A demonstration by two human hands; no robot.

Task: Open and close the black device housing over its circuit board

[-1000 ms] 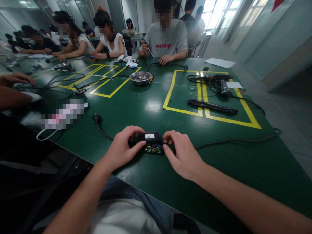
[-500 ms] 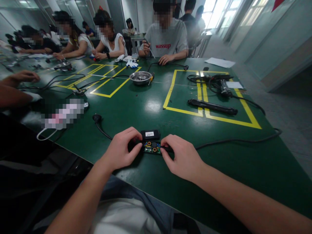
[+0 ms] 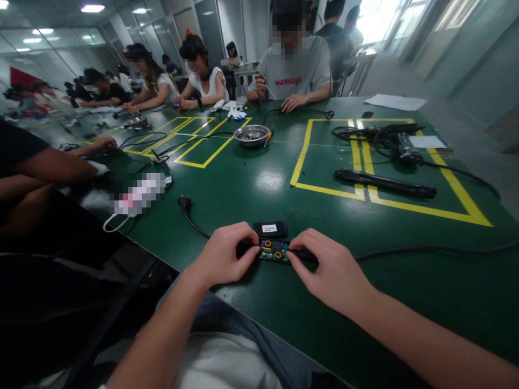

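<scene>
A small circuit board (image 3: 272,250) with copper coils lies in a black case half on the green table. My left hand (image 3: 229,253) pinches its left end, where a black cable with a plug (image 3: 184,203) comes out. At the right end, my right hand (image 3: 328,265) has thumb and fingertips closed on the board's edge and the cable there. Just behind the board rests a black cover (image 3: 270,229) with a white label.
On the green table (image 3: 251,186) are a metal bowl (image 3: 252,135), a black rod-shaped bundle (image 3: 385,183), a cabled tool (image 3: 407,148) and a pale pixelated object (image 3: 140,194). A person (image 3: 300,70) sits opposite; another person's arm (image 3: 52,162) reaches in at left.
The camera view has turned left, so everything appears further right. Both hands stay at the board's ends. The neighbour's hand at left has moved over the cables.
</scene>
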